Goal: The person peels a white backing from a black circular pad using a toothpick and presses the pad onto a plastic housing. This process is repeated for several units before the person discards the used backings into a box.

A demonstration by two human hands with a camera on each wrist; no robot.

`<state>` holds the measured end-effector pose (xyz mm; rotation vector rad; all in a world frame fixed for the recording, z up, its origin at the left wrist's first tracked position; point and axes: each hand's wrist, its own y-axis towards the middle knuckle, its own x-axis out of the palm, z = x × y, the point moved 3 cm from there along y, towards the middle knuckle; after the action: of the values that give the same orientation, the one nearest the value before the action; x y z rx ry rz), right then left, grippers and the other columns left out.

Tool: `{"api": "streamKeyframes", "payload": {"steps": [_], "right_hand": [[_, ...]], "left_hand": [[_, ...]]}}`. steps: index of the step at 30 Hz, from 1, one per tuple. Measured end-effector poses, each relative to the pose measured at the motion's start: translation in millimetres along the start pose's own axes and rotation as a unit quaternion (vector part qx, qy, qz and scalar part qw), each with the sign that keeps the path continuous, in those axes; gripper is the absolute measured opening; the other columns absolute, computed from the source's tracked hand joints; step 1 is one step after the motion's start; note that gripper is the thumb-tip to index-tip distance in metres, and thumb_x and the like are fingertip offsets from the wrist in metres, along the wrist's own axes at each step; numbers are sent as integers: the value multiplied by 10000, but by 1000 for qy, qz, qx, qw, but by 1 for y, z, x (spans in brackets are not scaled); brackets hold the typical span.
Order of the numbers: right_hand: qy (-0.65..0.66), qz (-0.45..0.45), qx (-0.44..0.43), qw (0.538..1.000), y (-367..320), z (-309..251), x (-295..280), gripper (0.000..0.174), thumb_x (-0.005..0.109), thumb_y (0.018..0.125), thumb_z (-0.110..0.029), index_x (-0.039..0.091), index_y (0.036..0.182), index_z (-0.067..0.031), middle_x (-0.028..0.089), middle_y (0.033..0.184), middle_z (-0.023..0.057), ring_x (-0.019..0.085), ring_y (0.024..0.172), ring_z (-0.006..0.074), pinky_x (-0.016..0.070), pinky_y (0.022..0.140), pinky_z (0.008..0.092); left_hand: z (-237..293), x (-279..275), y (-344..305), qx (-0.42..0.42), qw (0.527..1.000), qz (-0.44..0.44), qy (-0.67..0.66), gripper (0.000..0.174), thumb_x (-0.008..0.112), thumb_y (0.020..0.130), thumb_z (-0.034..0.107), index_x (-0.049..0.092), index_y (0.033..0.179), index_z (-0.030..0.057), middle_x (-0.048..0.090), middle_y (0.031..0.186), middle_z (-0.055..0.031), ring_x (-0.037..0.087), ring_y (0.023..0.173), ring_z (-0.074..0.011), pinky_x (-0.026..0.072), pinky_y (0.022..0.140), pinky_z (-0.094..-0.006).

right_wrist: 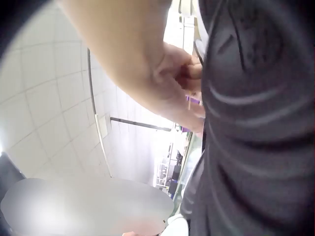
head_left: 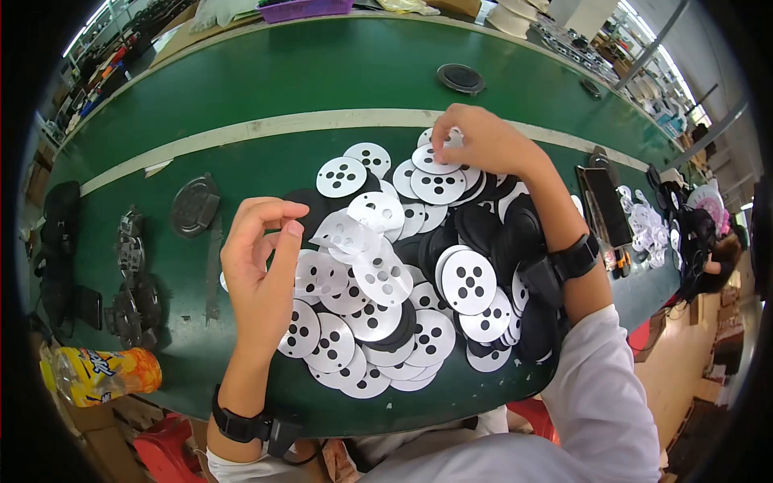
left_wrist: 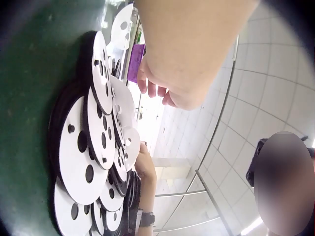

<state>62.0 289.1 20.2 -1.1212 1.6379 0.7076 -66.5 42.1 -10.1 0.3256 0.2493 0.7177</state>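
Note:
A large heap of white discs with round black holes (head_left: 471, 282) covers the middle of the green table, with black discs (head_left: 479, 225) mixed in. Several translucent white discs (head_left: 382, 275) lie loosely on top. My left hand (head_left: 262, 262) hovers over the heap's left side, fingers loosely bent and holding nothing; the left wrist view shows this hand (left_wrist: 165, 81) raised above the discs. At the heap's far right, my right hand (head_left: 487, 141) reaches down and its bent fingers pinch a white disc (head_left: 437, 165) near its far edge. In the right wrist view, dark pads (right_wrist: 256, 128) hide the fingertips.
Dark clear-plastic cases (head_left: 195, 205) and a bottle with an orange label (head_left: 105, 374) are on the left. A round black part (head_left: 461, 78) sits beyond the pale strip (head_left: 322, 121). On the right are a dark flat tray (head_left: 605, 205) and small white pieces (head_left: 644, 225).

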Motion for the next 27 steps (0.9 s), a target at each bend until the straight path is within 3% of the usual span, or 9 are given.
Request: {"api": "streamKeyframes", "payload": {"steps": [1,5,13,17,19,21,23,24,27], "right_hand": [[8,-7,36,999,-2,0,-2,337,658,735,-309,634,970,-70,578,984,106,552,930,261,414,830,340],[23,10,-57,998,5,26,16,391,676,715,-345,622,1000,-83,596,1002,90,552,956,250,411,842,335],[22,-55,63,996,-1,20,13,493,659,720,-406,596,1063,-57,590,961,92,585,824,232,451,727,336],[60,-78,27,995,3,29,19,579,658,721,-442,544,1180,-107,568,886,100,560,768,224,441,678,339],[8,-12,22,1000,2,33,22,586,643,734,-457,505,1217,-154,568,881,114,561,787,226,440,693,342],[-6,-22,-42,999,4,37,27,595,623,754,-455,464,1250,-168,577,871,117,566,794,236,442,693,337],[50,-61,-56,995,7,42,31,554,601,773,-445,480,1231,-158,551,788,71,546,712,199,440,642,310],[84,-123,71,986,-3,23,18,517,610,768,-425,500,1195,-154,485,707,9,491,631,136,424,572,283],[79,-142,93,982,-7,12,9,495,632,757,-394,515,1153,-120,410,651,-26,423,566,89,387,515,257]], "left_hand": [[0,0,0,-3,1000,-3,-1,95,502,851,44,563,890,-18,500,906,-36,497,773,-95,414,701,-226],[1,0,0,1,1000,1,-22,91,525,822,-14,566,902,-29,498,932,-42,492,824,-94,406,704,-211],[1,0,-2,-14,1000,6,19,116,497,852,44,574,907,-22,528,953,-53,514,784,-90,411,704,-216],[0,-1,-2,-17,1000,7,25,135,517,861,83,578,936,-11,540,918,-43,517,800,-94,424,717,-228],[1,-2,-2,-19,999,11,29,136,517,861,84,579,936,-12,540,922,-43,516,800,-95,424,717,-230],[2,-3,-1,-17,1000,3,14,139,517,861,86,580,934,-14,540,937,-45,518,800,-96,426,716,-230],[3,-1,-1,-23,1000,9,9,136,513,857,80,580,921,-21,532,958,-52,519,795,-96,432,711,-233],[3,-1,-1,-21,1000,6,6,134,512,855,77,579,916,-22,529,959,-53,519,795,-96,433,711,-233],[3,1,-2,-19,1000,14,10,130,508,848,70,577,906,-24,521,961,-56,517,792,-95,430,708,-234]]}}
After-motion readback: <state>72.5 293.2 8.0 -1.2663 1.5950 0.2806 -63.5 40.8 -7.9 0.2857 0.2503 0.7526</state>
